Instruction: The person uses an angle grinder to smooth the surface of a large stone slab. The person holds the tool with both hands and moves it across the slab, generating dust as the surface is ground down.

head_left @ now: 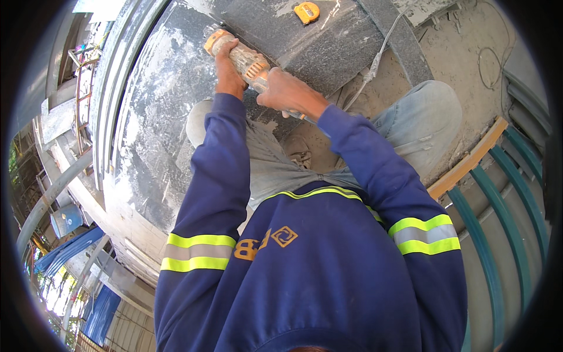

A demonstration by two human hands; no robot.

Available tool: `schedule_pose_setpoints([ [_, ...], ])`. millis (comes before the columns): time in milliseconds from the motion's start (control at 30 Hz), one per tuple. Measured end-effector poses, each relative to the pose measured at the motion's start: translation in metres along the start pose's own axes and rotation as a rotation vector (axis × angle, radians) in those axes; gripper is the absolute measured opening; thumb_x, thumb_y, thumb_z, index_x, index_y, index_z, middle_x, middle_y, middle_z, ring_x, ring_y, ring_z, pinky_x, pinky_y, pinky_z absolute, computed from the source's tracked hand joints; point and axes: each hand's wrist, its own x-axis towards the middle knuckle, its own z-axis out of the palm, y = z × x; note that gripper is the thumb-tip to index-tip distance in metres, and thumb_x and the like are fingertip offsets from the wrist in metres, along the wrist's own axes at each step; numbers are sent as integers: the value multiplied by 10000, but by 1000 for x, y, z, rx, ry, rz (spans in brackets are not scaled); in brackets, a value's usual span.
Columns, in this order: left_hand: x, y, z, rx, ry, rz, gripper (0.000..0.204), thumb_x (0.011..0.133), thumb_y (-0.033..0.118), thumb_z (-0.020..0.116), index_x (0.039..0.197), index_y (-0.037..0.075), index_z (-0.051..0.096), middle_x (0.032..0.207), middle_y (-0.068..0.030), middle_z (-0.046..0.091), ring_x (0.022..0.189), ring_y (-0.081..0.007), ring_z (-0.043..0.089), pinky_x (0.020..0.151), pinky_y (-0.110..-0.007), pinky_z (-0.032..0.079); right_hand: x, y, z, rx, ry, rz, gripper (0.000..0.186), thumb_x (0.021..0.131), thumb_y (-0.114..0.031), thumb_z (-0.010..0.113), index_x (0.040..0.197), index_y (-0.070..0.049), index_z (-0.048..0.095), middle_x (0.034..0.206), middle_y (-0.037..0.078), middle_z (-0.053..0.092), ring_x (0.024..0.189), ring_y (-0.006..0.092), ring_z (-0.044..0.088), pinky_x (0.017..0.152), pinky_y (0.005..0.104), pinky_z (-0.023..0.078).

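My two hands hold a dust-caked orange angle grinder [249,61] over a dark grey stone slab [167,76]. My left hand [227,67] wraps around its front part, close to the orange head. Farther back, my right hand [290,92] grips the rear of the body. The grinder lies slantwise, its head pointing to the far left and low over the slab. I cannot make out its disc clearly. A dark straight line runs along the stone beside the tool.
A yellow tape measure [306,12] lies on the stone at the far side. A pale cable [372,70] hangs to the right of my hands, beside a narrow stone strip [404,50]. Green slats with a wooden edge [472,158] stand at the right. A blue bucket [67,220] is at the left.
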Motion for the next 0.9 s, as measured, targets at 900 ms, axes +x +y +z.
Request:
schedule_pose_setpoints([
  [900, -21, -12, 7, -46, 31, -22, 319, 841, 234, 649, 1031, 2, 537, 756, -174, 613, 633, -331, 655, 636, -499, 602, -13, 16, 6, -64, 46, -3, 619, 753, -205, 678, 1139, 232, 470, 872, 332, 667, 631, 342, 711, 575, 417, 561],
])
